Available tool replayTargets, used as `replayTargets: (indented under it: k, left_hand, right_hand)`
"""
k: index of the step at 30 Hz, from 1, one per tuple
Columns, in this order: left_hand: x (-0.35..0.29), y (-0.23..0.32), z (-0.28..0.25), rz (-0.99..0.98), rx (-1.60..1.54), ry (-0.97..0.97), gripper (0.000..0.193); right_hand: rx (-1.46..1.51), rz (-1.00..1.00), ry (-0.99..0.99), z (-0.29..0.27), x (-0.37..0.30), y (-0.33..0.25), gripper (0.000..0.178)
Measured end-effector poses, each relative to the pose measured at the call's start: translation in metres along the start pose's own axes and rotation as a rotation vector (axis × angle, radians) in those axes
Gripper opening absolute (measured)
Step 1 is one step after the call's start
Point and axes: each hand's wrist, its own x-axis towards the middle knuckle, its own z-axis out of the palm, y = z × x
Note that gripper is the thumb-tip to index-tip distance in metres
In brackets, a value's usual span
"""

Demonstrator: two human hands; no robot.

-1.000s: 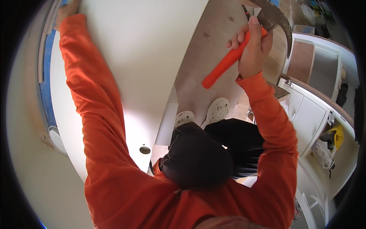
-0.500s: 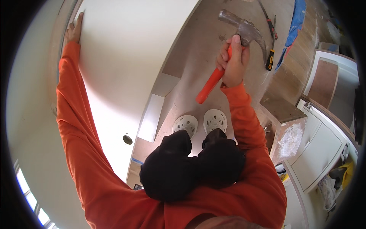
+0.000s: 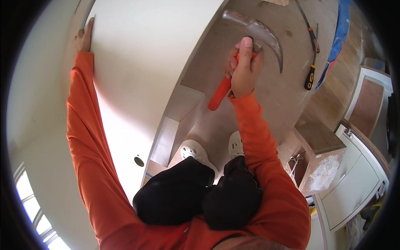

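Note:
My right hand [image 3: 246,68] is wrapped round the orange handle of a claw hammer [image 3: 260,33], close below its worn metal head. The thumb lies along the handle toward the head, and the claw curves off to the right. Far to the left, my left hand [image 3: 85,36] rests at the edge of a big white panel [image 3: 146,62], fingers stretched out and partly hidden from view. A round hole [image 3: 138,161] goes through the panel near its lower end.
A yellow-and-black screwdriver [image 3: 309,78] and a red-and-black handled tool [image 3: 313,39] lie on the brown floor. Blue tape or sheeting [image 3: 339,35] runs behind them. A wooden box [image 3: 321,139] and white cabinet [image 3: 354,179] stand at right. My white clogs [image 3: 193,151] are below.
The hammer in my right hand has moved slightly left and turned a little. My left hand stays at the panel's edge. My left foot has shifted, and the view has swung somewhat.

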Motion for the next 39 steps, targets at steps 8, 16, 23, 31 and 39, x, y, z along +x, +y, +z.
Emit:
replayTargets:
  k: [8, 16, 23, 31, 39]
  left_hand:
    - [0.005, -0.007, 0.004, -0.013, 0.002, -0.008, 0.105]
    - [-0.001, 0.006, 0.003, -0.003, 0.008, -0.002, 0.109]
    - [0.004, -0.008, 0.006, 0.066, 0.047, 0.019, 0.111]
    - [-0.007, 0.005, -0.001, -0.02, -0.017, -0.013, 0.11]
    - [-0.004, 0.001, 0.003, 0.048, 0.028, 0.032, 0.106]
  right_hand:
    - [0.052, -0.017, 0.001, -0.004, 0.0, 0.002, 0.03]
    - [-0.033, -0.12, -0.039, -0.007, -0.003, 0.017, 0.027]
    - [-0.001, -0.104, -0.068, -0.011, -0.01, 0.025, 0.025]
    - [-0.07, -0.112, -0.081, -0.004, -0.014, 0.026, 0.026]
    - [-0.092, -0.119, -0.073, -0.004, -0.023, 0.033, 0.026]
